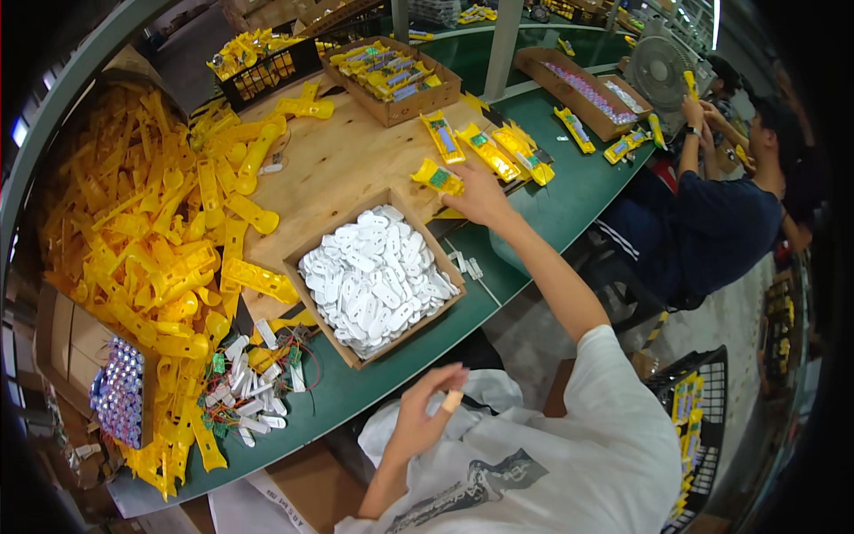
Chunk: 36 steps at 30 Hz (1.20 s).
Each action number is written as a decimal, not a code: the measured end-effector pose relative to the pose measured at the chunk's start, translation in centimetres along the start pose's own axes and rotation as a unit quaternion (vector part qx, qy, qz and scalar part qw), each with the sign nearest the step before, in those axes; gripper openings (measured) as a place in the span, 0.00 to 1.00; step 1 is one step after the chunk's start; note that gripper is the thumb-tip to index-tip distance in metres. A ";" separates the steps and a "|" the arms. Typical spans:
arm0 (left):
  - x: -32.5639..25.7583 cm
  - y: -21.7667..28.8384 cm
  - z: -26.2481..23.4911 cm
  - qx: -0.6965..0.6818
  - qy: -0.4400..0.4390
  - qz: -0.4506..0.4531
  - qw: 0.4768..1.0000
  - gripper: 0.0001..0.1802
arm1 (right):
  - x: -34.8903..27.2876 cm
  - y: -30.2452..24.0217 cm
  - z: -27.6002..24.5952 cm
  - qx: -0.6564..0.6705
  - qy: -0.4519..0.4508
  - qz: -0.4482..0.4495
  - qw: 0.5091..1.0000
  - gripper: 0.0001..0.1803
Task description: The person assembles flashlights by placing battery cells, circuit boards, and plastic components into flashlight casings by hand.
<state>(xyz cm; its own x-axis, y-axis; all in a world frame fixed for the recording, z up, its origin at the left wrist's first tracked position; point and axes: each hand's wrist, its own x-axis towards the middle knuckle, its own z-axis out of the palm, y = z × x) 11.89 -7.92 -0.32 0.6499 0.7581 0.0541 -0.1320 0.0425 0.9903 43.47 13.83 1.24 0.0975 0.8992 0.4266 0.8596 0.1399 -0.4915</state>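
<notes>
My right hand point(481, 194) reaches over the table with its fingers closed on the end of a yellow plastic casing point(437, 177) that has a green circuit board inside. More yellow casings point(490, 153) with boards and batteries lie just beyond it. Close to my body, my left hand point(425, 416) is raised with nothing in it, its fingers loosely bent and apart from the thumb. A tan wrap covers part of one digit. Between my arms and the board stands a cardboard box point(349, 354) full of small white plastic pieces point(378, 276).
A large heap of yellow shells point(133, 205) fills the left. Near it lie wired white parts point(249, 392) and a box of cylindrical cells point(117, 392). A carton of filled casings point(391, 111) stands behind. At right, a co-worker point(712, 214) sits beside a fan point(660, 71).
</notes>
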 end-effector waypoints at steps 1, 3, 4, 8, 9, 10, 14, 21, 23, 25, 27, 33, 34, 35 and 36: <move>-1.1 -0.5 -0.2 0.006 0.000 0.005 1.000 0.24 | 0.8 0.2 1.0 -0.034 -0.005 -0.004 0.999 0.30; -3.1 -1.8 -0.8 0.011 0.049 -0.002 0.999 0.20 | 2.4 -0.3 1.0 -0.070 -0.024 -0.005 0.997 0.28; -4.0 -2.4 -1.0 0.015 0.048 0.002 0.999 0.20 | 2.8 -0.1 0.8 -0.068 -0.019 -0.007 0.997 0.28; -5.9 -3.5 -1.8 -0.028 0.125 -0.063 0.990 0.16 | 5.5 0.8 0.2 -0.097 0.101 0.105 0.985 0.24; -5.9 -3.6 -1.9 -0.037 0.142 -0.063 0.987 0.16 | 6.5 0.7 0.3 -0.156 0.042 0.142 0.977 0.23; -5.9 -3.7 -2.1 -0.045 0.160 -0.066 0.984 0.16 | 7.4 -0.1 0.6 -0.211 -0.020 0.180 0.960 0.23; -4.8 -3.2 -1.8 -0.041 0.155 -0.049 0.986 0.16 | 9.5 1.1 0.8 -0.239 -0.071 0.138 0.959 0.25; -5.1 -3.4 -2.8 0.085 0.289 0.060 0.952 0.14 | 11.4 2.4 -5.9 -0.135 0.044 0.159 0.977 0.23; -5.5 -4.3 -3.6 0.315 0.339 0.171 0.870 0.12 | 15.6 4.2 -7.4 -0.093 0.117 0.134 0.980 0.23; -10.5 -9.6 -4.7 0.420 0.288 0.132 0.850 0.15 | 22.4 8.2 -6.0 -0.135 0.157 0.109 0.972 0.23; -10.7 -10.7 -5.9 0.522 0.228 0.087 0.817 0.19 | 30.0 13.5 -3.5 -0.219 0.149 0.095 0.960 0.22; -9.4 -9.3 -4.3 0.395 0.323 0.019 0.860 0.15 | 42.0 24.3 1.3 -0.252 0.057 0.185 0.948 0.22; -8.8 -9.3 -4.2 0.408 0.328 0.009 0.852 0.14 | 42.6 24.9 2.2 -0.275 -0.016 0.193 0.942 0.23; -8.3 -9.3 -4.2 0.419 0.331 0.001 0.845 0.14 | 43.0 25.5 3.0 -0.299 -0.087 0.199 0.929 0.23; -7.8 -9.3 -4.1 0.430 0.335 -0.005 0.838 0.14 | 43.1 26.5 4.5 -0.295 -0.091 0.197 0.931 0.23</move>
<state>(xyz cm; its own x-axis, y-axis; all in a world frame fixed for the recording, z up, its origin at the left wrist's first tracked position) 4.96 -11.61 -10.45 0.0443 0.9681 0.2467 0.6470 -0.2159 0.7312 68.14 58.18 3.19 0.4222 0.8956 0.1400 0.9065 -0.4183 -0.0578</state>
